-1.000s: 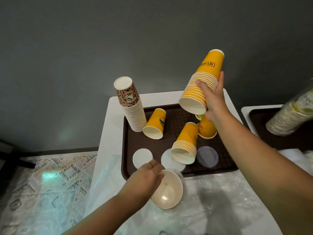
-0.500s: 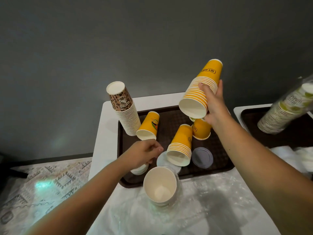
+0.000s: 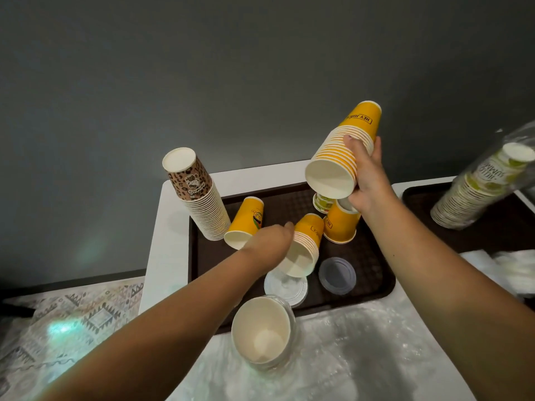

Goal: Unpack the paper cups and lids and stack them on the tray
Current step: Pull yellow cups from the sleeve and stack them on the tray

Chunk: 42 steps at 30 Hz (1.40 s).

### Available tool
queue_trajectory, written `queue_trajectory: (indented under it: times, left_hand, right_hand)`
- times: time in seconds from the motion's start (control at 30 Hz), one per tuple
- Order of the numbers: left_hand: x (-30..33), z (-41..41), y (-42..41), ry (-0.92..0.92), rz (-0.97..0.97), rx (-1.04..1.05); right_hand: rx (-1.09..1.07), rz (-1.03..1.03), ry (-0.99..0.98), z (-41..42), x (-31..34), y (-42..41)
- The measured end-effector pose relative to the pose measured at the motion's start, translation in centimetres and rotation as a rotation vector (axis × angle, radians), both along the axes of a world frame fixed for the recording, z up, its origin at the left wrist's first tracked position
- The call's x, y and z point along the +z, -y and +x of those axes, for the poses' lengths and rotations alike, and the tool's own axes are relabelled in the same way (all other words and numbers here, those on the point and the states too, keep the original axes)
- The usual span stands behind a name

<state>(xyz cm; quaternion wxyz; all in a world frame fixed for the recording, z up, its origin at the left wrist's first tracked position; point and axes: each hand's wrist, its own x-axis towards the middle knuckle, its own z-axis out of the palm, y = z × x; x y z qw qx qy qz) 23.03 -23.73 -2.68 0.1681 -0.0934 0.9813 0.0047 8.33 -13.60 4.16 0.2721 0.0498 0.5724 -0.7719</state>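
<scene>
My right hand [image 3: 367, 180] holds a tall stack of yellow cups [image 3: 344, 149] tilted above the back of the brown tray [image 3: 376, 287], mouth toward me. On the tray, my left hand [image 3: 269, 241] closes on the left side of a short yellow cup stack [image 3: 308, 244] that leans over a white lid [image 3: 289, 289]. A single yellow cup [image 3: 246, 221] leans just left of that hand. Another yellow cup [image 3: 341, 225] stands upside down behind. A grey lid [image 3: 337, 274] lies flat on the tray.
A leopard-print cup stack [image 3: 199, 198] stands at the tray's back left. White cups in clear wrap [image 3: 262, 331] lie on crumpled plastic [image 3: 362, 357] at the front. A second tray [image 3: 498, 227] at the right holds a sleeved green-print stack [image 3: 480, 189]. A small green cup [image 3: 322, 202] sits behind the yellow ones.
My left hand left the white cups at the front, passed over the tray's lids and reached the short yellow stack. My right hand kept the tall stack raised.
</scene>
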Motion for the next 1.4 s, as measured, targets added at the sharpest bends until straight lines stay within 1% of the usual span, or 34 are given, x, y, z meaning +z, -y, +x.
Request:
queue_trajectory:
  times: [0.07,0.1,0.17,0.23,0.37,0.43,0.57,0.7,0.77,0.9,1.03,1.1,1.17,1.2,1.27,1.3,1.33,1.37,1.4]
  left_hand:
    - [1.1,0.3,0.5,-0.072,0.018,0.021]
    - [1.9,0.7,0.9,-0.113,0.056,0.047]
    - [3.8,1.7,1.6,-0.232,0.190,0.124]
    - [5.8,2.9,2.2,-0.398,0.313,0.156]
    - [8.7,5.4,2.7,-0.625,0.362,0.075]
    - [9.7,6.5,2.6,-0.670,0.357,0.034]
    - [10.6,6.3,2.1,-0.687,0.403,0.027]
    - [10.4,3.9,1.4,-0.716,0.434,0.120]
    - [10.3,2.6,1.0,-0.702,0.434,0.192]
    - [10.2,0.6,0.5,-0.687,0.406,0.244]
    - [10.3,-1.2,0.8,-0.697,0.426,0.346]
    - [10.2,-1.7,1.1,-0.670,0.427,0.314]
    - [9.8,-1.3,1.8,-0.643,0.506,0.203]
    - [9.6,-0.8,2.2,-0.645,0.590,0.167]
    - [9.1,0.3,3.3,-0.711,0.785,0.202]
    - [8.4,0.8,4.0,-0.740,0.824,0.230]
    - [7.4,1.2,4.7,-0.714,0.777,0.239]
    - [6.0,1.5,5.5,-0.607,0.653,0.220]
    - [4.4,1.7,6.0,-0.421,0.475,0.169]
  right_hand:
    - [-0.022,-0.037,0.019,-0.5,0.3,-0.3]
    - [-0.037,-0.048,0.025,-0.7,0.4,-0.5]
    - [-0.068,-0.063,0.037,-1.0,0.6,-0.8]
    - [-0.097,-0.077,0.062,-1.3,0.8,-0.8]
    - [-0.156,-0.139,0.119,-1.7,1.4,-0.7]
    - [-0.181,-0.137,0.106,-1.9,1.5,-0.8]
    - [-0.133,-0.159,0.140,-1.7,1.4,-0.3]
    - [-0.037,-0.207,0.226,-0.5,0.6,0.9]
    - [0.013,-0.226,0.258,0.3,0.2,1.5]
    - [0.057,-0.248,0.238,1.5,-1.0,2.8]
    - [0.102,-0.257,0.331,2.8,-1.9,3.5]
    - [0.106,-0.249,0.369,3.0,-2.2,3.3]
    - [0.087,-0.255,0.358,2.5,-2.2,2.9]
    - [0.077,-0.264,0.342,2.1,-2.0,2.7]
    - [0.061,-0.285,0.314,1.1,-1.3,2.2]
    - [0.050,-0.291,0.297,0.5,-0.8,1.9]
    - [0.034,-0.288,0.283,-0.1,-0.5,1.6]
    - [0.022,-0.287,0.273,-0.6,-0.3,1.3]
    - [0.021,-0.293,0.270,-1.0,-0.1,1.1]
